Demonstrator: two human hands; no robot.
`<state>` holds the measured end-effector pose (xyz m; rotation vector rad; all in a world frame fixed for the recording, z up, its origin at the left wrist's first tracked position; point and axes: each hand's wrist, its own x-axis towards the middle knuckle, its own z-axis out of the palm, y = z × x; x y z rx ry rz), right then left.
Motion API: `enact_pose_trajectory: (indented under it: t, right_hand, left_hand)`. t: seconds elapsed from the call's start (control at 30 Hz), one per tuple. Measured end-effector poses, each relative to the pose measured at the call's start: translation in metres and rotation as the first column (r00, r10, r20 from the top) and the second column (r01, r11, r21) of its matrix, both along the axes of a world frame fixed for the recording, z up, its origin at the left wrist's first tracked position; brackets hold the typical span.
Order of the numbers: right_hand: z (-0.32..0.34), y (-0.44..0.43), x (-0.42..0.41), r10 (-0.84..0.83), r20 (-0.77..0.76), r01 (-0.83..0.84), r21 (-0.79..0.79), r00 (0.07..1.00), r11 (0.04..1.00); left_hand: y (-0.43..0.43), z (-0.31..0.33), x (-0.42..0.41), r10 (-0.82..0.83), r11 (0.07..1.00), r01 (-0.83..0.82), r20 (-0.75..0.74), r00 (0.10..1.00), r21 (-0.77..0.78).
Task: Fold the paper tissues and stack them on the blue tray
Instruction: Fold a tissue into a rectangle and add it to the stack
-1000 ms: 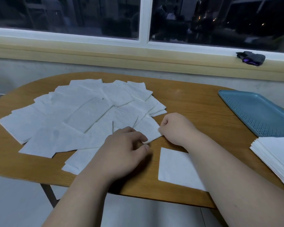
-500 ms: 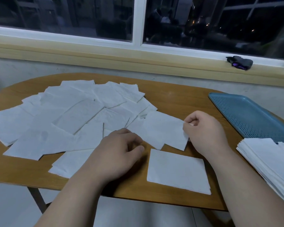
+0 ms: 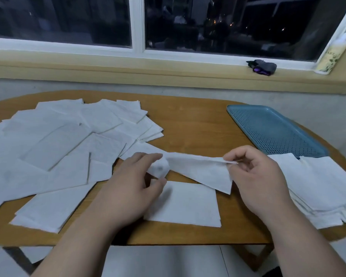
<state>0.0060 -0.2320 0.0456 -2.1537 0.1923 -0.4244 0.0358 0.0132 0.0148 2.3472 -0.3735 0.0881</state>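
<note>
Fingers (image 3: 234,155) of right hand (image 3: 257,176) & left hand (image 3: 131,188) pinch tissue (image 3: 200,169) ends; align corners b4 creasing flat.

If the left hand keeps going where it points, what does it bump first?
Likely the tissue that the left hand and right hand pinch; past it bare table, then perhaps the blue tray.

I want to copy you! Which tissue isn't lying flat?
The tissue stretched between the left hand and right hand, pinched at both ends and held up; all the others lie flat.
</note>
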Motion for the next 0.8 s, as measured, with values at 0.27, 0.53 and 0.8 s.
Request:
enact_pose_trajectory:
  t: [0.27,0.53,0.8]
  right_hand:
    - [-0.006,-0.007,-0.009,0.079,0.069,-0.095,0.276,0.995,0.957]
    - [-0.007,-0.009,-0.004,0.139,0.079,-0.16,0.493,0.987,0.855]
    - [-0.019,0.013,-0.005,0.186,-0.197,-0.169,0.097,0.963,0.981]
  left_hand:
    - [-0.018,0.002,-0.007,-0.009,0.993,0.002,-0.063,0.998,-0.118]
    - [-0.013,0.015,-0.015,-0.07,0.887,0.011,-0.11,0.991,-0.462]
    - [0.009,0.005,-0.012,0.032,0.993,-0.053,-0.19,0.981,-0.107]
